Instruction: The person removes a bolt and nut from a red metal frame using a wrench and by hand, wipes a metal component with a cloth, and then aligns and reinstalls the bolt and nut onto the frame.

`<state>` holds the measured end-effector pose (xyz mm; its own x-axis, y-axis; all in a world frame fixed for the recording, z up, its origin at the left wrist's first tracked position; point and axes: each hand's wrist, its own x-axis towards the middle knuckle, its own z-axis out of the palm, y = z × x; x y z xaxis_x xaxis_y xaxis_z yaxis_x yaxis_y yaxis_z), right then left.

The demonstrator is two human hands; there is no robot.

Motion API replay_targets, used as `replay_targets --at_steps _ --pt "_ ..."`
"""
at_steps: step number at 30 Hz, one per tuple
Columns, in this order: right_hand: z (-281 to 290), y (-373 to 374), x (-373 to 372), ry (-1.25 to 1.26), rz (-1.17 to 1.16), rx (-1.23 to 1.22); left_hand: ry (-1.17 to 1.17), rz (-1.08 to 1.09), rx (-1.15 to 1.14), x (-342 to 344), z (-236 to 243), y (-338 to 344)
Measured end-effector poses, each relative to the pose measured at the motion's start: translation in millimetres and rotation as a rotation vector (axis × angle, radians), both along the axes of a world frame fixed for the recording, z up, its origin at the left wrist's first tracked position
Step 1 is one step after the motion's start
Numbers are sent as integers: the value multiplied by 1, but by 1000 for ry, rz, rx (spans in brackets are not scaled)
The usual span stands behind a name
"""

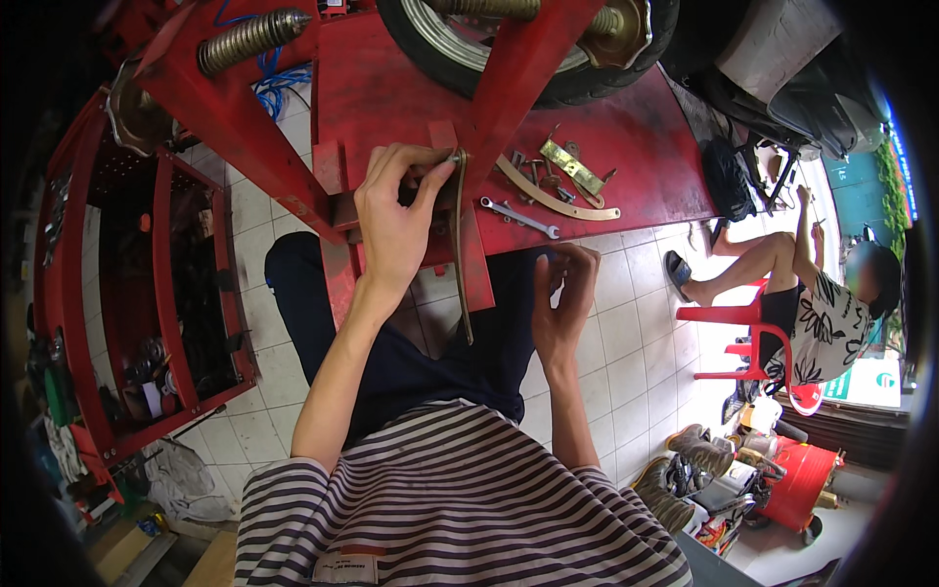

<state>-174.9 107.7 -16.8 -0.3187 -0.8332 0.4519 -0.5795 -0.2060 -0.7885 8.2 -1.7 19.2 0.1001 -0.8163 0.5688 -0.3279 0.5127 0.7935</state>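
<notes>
My left hand (396, 210) pinches the top end of a curved metal strip (464, 245) between thumb and fingertips. The strip hangs down past the edge of the red metal bench, seen nearly edge-on against a red frame post. Over my right knee is my right hand (567, 298), its fingers loosely bent and the thumb apart, with nothing visible in it. Between the hands and a little beyond them, a combination wrench (520, 217) lies on the bench. Next to it are a second curved strip (559, 203), a brass-coloured bracket (575, 168) and several bolts (550, 180).
A wheel with a black tyre (548, 86) stands at the bench's far side, among red beams (240, 127) with large threaded screws (254, 41). A red tool cart (161, 293) is at left. Another person (822, 313) sits on a red stool (729, 315) at right, near a red tank (797, 479).
</notes>
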Motion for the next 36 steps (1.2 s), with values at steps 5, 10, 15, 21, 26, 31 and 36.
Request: replay_targets --at_steps 5,10,15,21,26,31,36 --pt "-2 0 0 21 -2 -3 12 -32 -42 1 2 -2" --pt "-2 -1 0 13 0 -11 90 -21 82 1 3 8" --pt "-3 -1 1 -5 10 -6 231 -29 84 -1 -6 -1" --pt "-2 0 1 -49 -10 31 242 -81 39 -2 -10 -2" --pt "-5 0 0 -33 7 7 313 -95 12 -1 -9 2" --pt "-7 -1 -1 -19 15 -2 -73 38 67 0 -5 -4" --pt "-7 0 -2 -95 -29 14 -169 39 -70 1 8 -1"
